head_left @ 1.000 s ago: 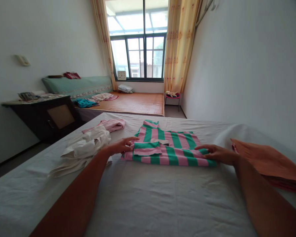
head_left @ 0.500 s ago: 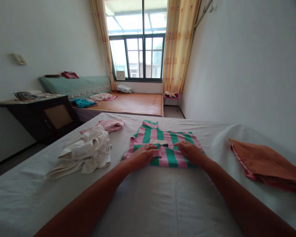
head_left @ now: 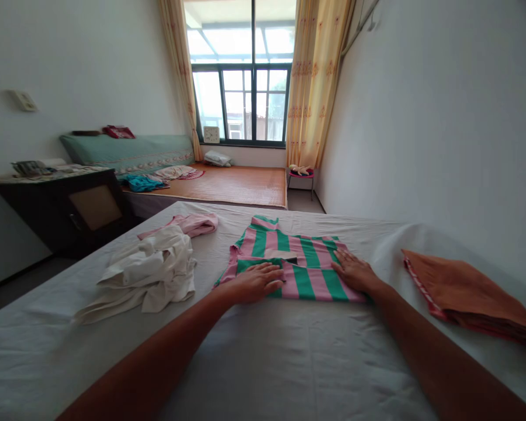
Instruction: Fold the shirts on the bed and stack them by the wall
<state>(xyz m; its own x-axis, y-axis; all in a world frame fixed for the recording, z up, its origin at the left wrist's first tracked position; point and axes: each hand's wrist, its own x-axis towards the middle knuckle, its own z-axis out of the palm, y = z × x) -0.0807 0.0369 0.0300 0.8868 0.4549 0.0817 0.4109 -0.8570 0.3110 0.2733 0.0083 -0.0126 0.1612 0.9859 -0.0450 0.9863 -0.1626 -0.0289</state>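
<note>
A pink and green striped shirt point(head_left: 296, 257) lies partly folded on the white bed sheet point(head_left: 289, 362). My left hand point(head_left: 256, 281) rests flat on its near left part, fingers spread and pointing right. My right hand point(head_left: 353, 271) lies flat on the shirt's right side, palm down. Neither hand grips the cloth.
A heap of white and pink clothes point(head_left: 151, 266) lies left of the shirt. Folded orange cloth point(head_left: 464, 289) sits at the right edge of the bed. Beyond are a dark cabinet point(head_left: 65, 204), a low bed with a mat point(head_left: 228, 184), a small stool point(head_left: 301, 173) and the window.
Both hands came in from the shirt's outer edges to its middle, then my right hand slid back toward the right side. The shirt's sides are now folded inward.
</note>
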